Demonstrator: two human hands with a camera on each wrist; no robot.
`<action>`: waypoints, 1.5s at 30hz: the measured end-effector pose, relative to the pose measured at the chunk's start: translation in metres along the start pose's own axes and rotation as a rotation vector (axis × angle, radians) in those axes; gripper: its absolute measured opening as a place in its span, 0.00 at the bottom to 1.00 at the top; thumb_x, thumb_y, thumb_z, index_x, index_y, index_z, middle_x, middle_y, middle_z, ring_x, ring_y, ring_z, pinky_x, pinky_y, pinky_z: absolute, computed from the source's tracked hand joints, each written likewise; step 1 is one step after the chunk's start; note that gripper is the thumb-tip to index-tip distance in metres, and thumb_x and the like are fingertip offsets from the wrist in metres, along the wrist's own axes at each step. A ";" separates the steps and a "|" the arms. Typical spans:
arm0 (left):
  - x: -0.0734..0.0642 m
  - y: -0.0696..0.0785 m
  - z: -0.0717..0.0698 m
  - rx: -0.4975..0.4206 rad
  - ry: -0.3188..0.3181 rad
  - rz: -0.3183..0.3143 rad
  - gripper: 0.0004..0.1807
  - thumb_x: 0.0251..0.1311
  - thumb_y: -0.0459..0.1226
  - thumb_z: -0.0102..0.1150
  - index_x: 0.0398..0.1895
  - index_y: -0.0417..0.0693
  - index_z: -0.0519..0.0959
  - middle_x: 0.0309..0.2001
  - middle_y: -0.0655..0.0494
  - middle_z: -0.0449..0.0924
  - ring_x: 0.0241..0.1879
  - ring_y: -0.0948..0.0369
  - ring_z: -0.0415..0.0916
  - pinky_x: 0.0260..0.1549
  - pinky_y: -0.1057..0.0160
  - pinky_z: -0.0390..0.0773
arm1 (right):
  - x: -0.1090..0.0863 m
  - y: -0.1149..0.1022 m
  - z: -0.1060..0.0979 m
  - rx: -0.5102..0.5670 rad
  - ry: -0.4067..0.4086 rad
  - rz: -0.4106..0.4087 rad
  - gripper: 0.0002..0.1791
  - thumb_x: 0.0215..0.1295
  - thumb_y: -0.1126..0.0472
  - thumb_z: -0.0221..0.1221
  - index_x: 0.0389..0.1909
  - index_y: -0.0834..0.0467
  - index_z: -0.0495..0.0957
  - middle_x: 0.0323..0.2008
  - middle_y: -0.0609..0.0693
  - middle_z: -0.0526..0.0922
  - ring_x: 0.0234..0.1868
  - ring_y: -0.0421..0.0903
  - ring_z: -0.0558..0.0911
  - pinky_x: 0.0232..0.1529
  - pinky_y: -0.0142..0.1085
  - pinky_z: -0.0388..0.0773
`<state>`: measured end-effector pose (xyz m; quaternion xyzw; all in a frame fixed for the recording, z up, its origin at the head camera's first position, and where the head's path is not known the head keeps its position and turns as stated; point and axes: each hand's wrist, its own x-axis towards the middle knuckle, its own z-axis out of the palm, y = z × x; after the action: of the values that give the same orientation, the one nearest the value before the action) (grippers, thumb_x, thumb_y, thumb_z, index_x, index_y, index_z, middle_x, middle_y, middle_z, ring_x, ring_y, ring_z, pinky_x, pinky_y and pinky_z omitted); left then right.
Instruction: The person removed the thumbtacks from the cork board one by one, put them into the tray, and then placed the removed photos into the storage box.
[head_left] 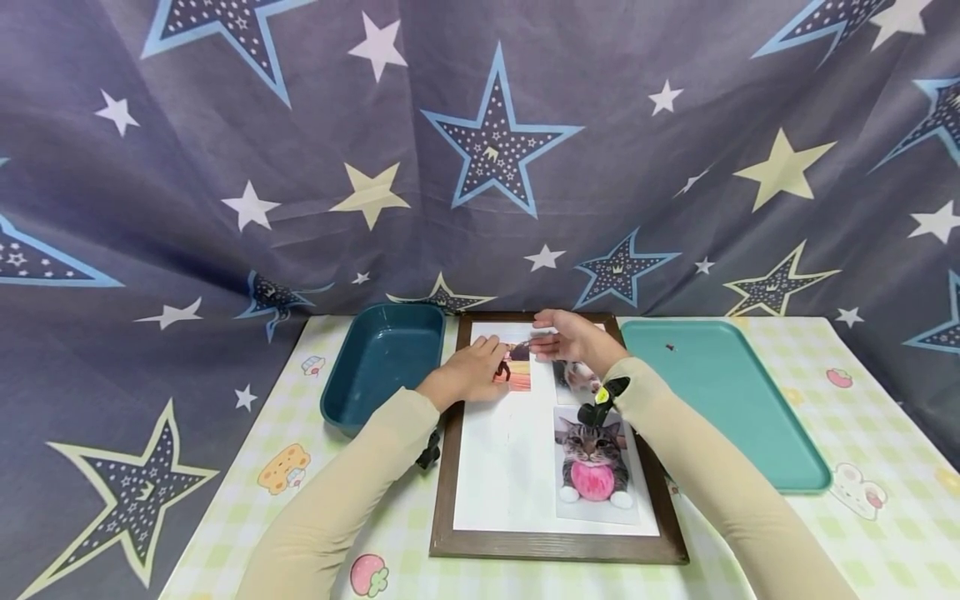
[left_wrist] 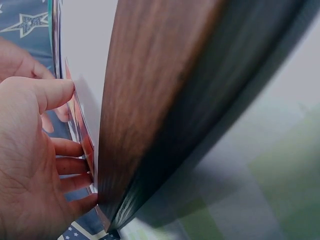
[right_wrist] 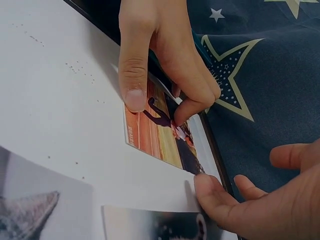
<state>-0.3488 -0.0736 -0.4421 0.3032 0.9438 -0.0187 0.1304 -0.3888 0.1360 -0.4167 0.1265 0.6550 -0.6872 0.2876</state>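
Note:
A brown wooden frame (head_left: 558,546) with a white backing (head_left: 495,467) lies on the table. Near its top left, my left hand (head_left: 472,371) presses a small orange-and-yellow photo (right_wrist: 150,127) against the backing. The thumb is at one edge of the photo and bent fingers touch its face, in the right wrist view. My right hand (head_left: 573,337) is just to the right, one fingertip at the photo's corner, the other fingers loosely spread. Below the right hand lies another photo (head_left: 573,379), partly covered by it. A photo of a tabby cat with a pink ball (head_left: 592,479) lies at the lower right.
A dark teal bin (head_left: 382,367) stands left of the frame, and a lighter green tray (head_left: 738,417) lies to the right with a tiny dark bit (head_left: 671,347) on it. Behind the checked tablecloth (head_left: 285,525) hangs a star-patterned curtain (head_left: 495,250). Small specks dot the backing.

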 end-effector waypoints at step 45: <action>0.002 -0.002 0.003 -0.035 -0.011 -0.016 0.42 0.74 0.54 0.45 0.82 0.42 0.48 0.79 0.43 0.48 0.78 0.50 0.49 0.76 0.54 0.59 | -0.008 -0.006 0.010 0.129 0.030 0.061 0.30 0.79 0.56 0.43 0.77 0.62 0.57 0.75 0.68 0.59 0.67 0.60 0.69 0.74 0.48 0.65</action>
<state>-0.3510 -0.0747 -0.4462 0.2930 0.9457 -0.0052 0.1408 -0.3837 0.1275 -0.4061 0.1750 0.6095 -0.7168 0.2900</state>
